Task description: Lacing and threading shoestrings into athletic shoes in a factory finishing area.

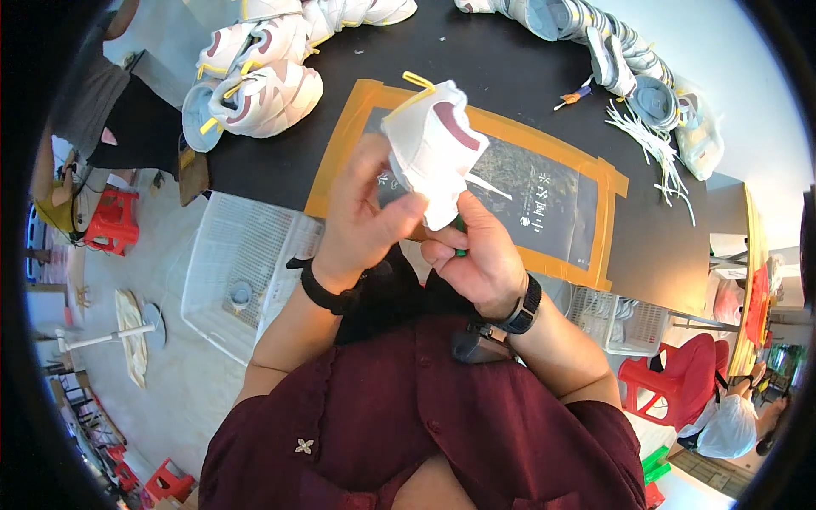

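A white shoe upper (435, 140) with a maroon patch and a yellow pull loop is held up above the table in front of me. My left hand (374, 204) is closed on its left side, thumb along the lower edge. My right hand (483, 259) is closed just below the upper's lower right, fingers curled round a small green thing (461, 252); most of it is hidden, so its kind is unclear. A thin white strip (489, 187) sticks out beside the upper, over the mat.
Under the upper, a dark printed mat (544, 200) is bordered with orange tape (616, 183). Shoe uppers (268, 98) pile at far left; grey-soled shoes (610, 64) line the far right, near white laces (650, 144). A white crate (229, 289) stands left, below the table. Another person (722, 421) sits right.
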A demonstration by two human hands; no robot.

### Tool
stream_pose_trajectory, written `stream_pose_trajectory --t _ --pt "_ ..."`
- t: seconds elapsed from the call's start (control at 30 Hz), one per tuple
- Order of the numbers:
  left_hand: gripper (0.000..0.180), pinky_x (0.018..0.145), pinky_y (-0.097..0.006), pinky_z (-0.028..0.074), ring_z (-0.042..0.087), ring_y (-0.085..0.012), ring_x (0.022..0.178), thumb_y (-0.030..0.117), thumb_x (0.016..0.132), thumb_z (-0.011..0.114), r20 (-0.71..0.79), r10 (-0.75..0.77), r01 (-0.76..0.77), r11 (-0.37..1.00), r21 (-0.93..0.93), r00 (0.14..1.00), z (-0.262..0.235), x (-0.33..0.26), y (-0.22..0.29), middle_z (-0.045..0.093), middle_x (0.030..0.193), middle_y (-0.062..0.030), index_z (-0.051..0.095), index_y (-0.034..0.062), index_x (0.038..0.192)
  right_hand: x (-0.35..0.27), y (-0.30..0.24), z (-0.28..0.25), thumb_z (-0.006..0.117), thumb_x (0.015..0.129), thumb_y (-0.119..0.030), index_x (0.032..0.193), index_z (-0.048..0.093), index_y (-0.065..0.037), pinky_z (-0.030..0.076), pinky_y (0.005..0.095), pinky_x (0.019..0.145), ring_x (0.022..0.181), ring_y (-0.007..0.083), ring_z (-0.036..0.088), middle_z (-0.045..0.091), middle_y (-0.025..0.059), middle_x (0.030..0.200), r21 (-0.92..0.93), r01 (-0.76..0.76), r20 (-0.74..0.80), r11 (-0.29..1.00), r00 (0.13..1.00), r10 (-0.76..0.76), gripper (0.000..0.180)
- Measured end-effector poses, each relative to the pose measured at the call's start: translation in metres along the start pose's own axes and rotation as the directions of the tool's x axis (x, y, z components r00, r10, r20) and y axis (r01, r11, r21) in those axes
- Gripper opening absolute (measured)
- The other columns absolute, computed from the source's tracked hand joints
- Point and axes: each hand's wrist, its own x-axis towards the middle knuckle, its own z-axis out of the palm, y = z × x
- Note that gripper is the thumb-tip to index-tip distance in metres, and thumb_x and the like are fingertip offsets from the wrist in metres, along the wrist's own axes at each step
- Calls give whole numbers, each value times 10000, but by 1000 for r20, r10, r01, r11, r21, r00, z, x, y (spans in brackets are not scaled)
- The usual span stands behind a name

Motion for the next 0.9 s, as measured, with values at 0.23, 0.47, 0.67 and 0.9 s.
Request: stream_pose_trajectory --t 0.23,0.47,0.67,0.9 --pt "352 955 -347 392 535 -199 1067 272 854 701 51 76 -80 993 81 996 -12 -1 -13 556 1125 -99 591 26 1081 2 1 -1 461 1029 -244 1133 566 -141 314 211 519 542 29 337 568 -72 873 74 -6 102 997 995 -2 180" --pt "456 940 -353 428 530 -193 1124 193 858 704 105 -41 -9 901 434 994 -1 -8 9 577 1185 -91 564 -2 1246 1 1 11 449 1044 -254 1137 559 -139 318 221 534 553 21 321 537 -84 837 -141 213 -110 967 967 -229 185" --pt "391 919 -312 461 562 -146 1102 70 896 652 51 -234 233 972 18 971 17 -12 27 605 1218 -65 564 11 1272 -5 7 23 494 1029 -190 1093 570 -135 322 223 538 573 24 333 540 -73 807 -296 456 -68 839 866 -495 113" --pt "363 696 -276 579 647 -147 963 84 960 585 -25 -554 450 701 -553 832 4 2 2 633 1200 -65 529 65 1319 -17 -12 -9 583 994 -276 1040 576 -101 329 193 537 637 36 416 515 -47 807 -685 321 -33 654 883 -468 181"
